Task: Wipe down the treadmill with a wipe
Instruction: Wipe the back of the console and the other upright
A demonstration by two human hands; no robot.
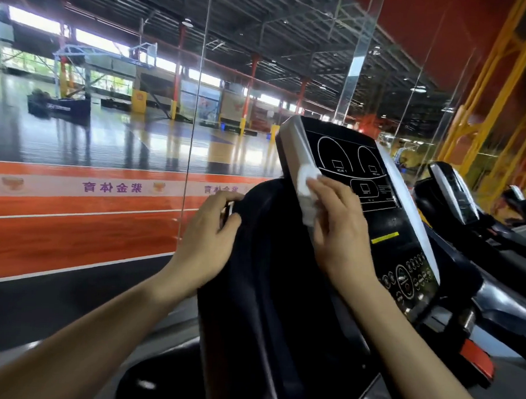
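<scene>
The treadmill console (358, 185) stands tilted at centre-right. The wipe (307, 195) lies on the console's left edge, under the right hand (339, 226). Left of the console, the left hand (211, 239) rests on the dark housing (252, 274) just beside and below it. Behind the console stands a glass wall (108, 132), with a court floor (77, 143) beyond. To the console's right sits another treadmill (455, 189).
</scene>
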